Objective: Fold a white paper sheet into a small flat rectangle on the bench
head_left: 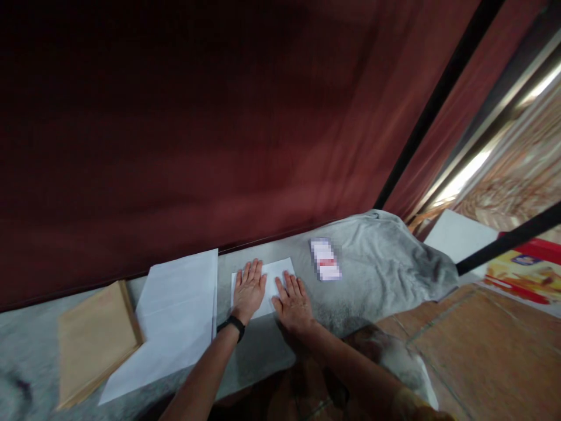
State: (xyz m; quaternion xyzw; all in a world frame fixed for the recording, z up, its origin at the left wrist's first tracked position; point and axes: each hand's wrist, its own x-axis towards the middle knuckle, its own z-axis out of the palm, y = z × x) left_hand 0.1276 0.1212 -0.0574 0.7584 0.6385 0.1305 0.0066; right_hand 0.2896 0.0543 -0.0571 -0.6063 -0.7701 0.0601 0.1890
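Observation:
A small sheet of white paper [272, 272], perhaps folded, lies on the grey cloth. My left hand [249, 287] rests flat on its left part, fingers stretched out and pointing away from me; a black band circles that wrist. On the paper's right part lies my right hand [294, 301], palm down with the fingers spread. Neither hand grips anything. Left of my left hand, larger white sheets [179, 316] are laid in a pile. Beyond them sits a stack of brown envelopes or brown paper [96, 345].
The grey cloth [363, 263] covers a long, low surface against a dark red curtain [219, 146]. A blurred-out white and red item [325, 259] lies right of my hands. Black poles [438, 99], a white box [460, 237] and a red-yellow carton [526, 272] stand at right, above floor tiles [486, 351].

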